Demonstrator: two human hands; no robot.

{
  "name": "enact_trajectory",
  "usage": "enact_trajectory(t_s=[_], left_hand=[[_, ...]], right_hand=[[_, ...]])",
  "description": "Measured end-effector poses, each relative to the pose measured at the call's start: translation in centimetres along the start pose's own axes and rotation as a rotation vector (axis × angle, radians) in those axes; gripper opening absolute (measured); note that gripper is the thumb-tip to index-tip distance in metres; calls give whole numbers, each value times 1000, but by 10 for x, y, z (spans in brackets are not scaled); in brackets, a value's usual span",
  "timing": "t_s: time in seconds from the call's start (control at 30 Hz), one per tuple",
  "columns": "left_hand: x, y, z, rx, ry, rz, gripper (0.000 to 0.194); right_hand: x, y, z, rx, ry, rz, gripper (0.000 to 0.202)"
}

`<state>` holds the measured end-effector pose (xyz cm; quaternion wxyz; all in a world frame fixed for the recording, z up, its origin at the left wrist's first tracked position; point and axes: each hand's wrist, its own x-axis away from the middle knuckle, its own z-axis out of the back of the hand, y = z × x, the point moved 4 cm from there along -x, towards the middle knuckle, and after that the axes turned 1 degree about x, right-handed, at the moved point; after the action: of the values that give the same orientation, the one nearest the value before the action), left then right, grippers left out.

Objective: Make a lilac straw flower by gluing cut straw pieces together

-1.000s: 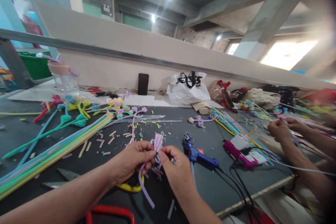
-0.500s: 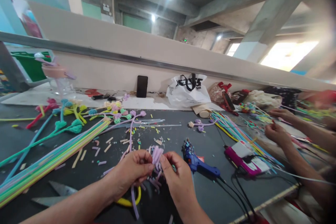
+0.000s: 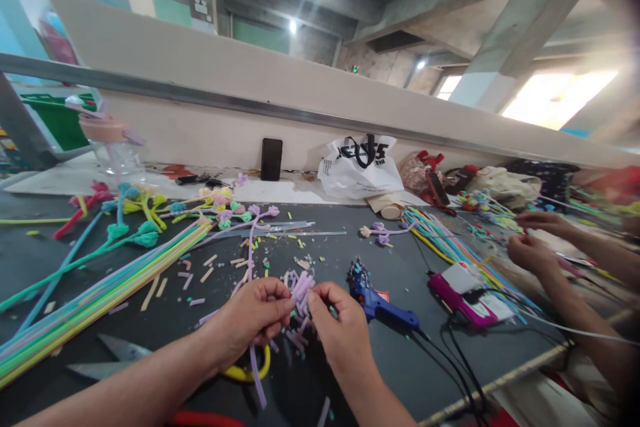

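A bunch of short lilac fuzzy pieces (image 3: 302, 291) is pinched between my two hands above the dark table. My left hand (image 3: 257, 313) has thumb and forefinger closed on its left side; my right hand (image 3: 340, 323) grips its right side. A long lilac stem (image 3: 257, 377) hangs below my left hand. More cut lilac pieces (image 3: 296, 337) lie under the bunch. Scissors with grey blades (image 3: 123, 349) and a yellow handle (image 3: 243, 373) lie partly hidden beneath my left arm. Just right of my hands rests a blue glue gun (image 3: 383, 307).
Long coloured stems (image 3: 115, 280) lie at the left, with fuzzy flowers (image 3: 145, 233) behind. A phone (image 3: 271, 160) and white bag (image 3: 360, 167) stand at the back. A magenta box (image 3: 463, 300) and cables lie right, near another person's hands (image 3: 535, 250).
The view has shifted slightly. The lilac bunch looks more tilted and spread at its top, still between my fingers. Part of a red object now shows at the bottom edge.
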<state>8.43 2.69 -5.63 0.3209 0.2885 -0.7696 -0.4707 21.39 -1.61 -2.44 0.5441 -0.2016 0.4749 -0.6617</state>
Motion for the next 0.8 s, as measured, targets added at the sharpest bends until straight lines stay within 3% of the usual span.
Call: enact_trajectory(t_s=[0.23,0.37,0.47,0.63,0.8], left_hand=[[0,2,3,20,24,20,28],[-2,4,10,168,-54,27,25],[-3,9,15,277,-50,1,20],[-1,13,15,264,-60,-38,19],[-1,11,14,249,-83,-52,19]], right_hand=[[-1,0,8,-32,-2,-24,18],[-14,3,21,141,38,50,17],[-24,11,25,257,-2,84,16],[-30,17,31,387,-54,97,17],[-31,14,67,534,99,165,24]])
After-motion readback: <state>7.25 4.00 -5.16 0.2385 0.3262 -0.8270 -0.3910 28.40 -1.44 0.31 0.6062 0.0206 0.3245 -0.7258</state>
